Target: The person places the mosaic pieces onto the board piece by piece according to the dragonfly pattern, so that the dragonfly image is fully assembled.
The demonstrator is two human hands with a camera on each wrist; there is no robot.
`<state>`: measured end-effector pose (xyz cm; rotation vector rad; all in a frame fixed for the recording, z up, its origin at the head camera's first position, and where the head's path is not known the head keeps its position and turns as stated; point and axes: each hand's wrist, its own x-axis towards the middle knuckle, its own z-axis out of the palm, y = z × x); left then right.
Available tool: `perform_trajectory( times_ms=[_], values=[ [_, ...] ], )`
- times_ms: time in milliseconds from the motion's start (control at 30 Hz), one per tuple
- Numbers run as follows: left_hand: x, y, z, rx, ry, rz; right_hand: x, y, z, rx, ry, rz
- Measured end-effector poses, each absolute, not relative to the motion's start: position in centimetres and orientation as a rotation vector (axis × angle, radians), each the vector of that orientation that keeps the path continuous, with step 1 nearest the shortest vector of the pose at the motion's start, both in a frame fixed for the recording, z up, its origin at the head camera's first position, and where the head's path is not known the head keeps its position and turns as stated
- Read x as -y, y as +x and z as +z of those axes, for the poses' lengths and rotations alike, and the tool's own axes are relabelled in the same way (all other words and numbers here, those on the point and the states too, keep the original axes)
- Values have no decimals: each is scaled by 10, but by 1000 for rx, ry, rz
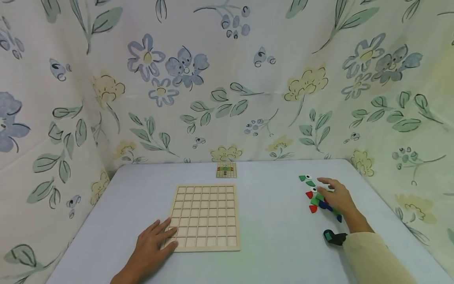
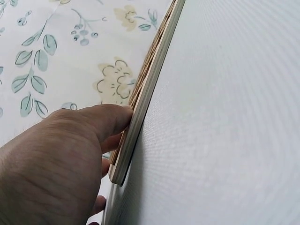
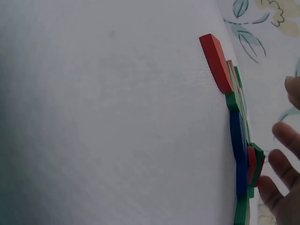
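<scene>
A square wooden grid board (image 1: 203, 217) lies on the table, its cells bare. My left hand (image 1: 151, 244) rests at the board's near left corner with spread fingers on the frame. In the left wrist view, the thumb of that hand (image 2: 61, 145) touches the rim of the board (image 2: 136, 112). Toward the right side is a loose cluster of red, green and blue wooden pieces (image 1: 313, 200), some with white eye dots. Just over its right part is my right hand (image 1: 338, 195), fingers extended and loosely bent, nothing seen in them. In the right wrist view, blue pieces (image 3: 237, 136) lie beside the fingertips.
A small pattern card (image 1: 226, 170) with a coloured figure on a grid lies behind the board. A black wrist device (image 1: 334, 238) sits at the right sleeve (image 1: 372, 256). Floral cloth (image 1: 227, 79) hangs behind and along both sides of the white table (image 1: 273, 221).
</scene>
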<state>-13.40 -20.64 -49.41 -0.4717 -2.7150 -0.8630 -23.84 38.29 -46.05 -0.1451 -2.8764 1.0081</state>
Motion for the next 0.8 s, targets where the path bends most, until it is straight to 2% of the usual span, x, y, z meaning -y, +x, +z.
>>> perform_trajectory(
  times_ms=[800],
  values=[
    [205, -136, -496, 2731, -459, -879, -380, -254, -470, 2976, -125, 741]
  ],
)
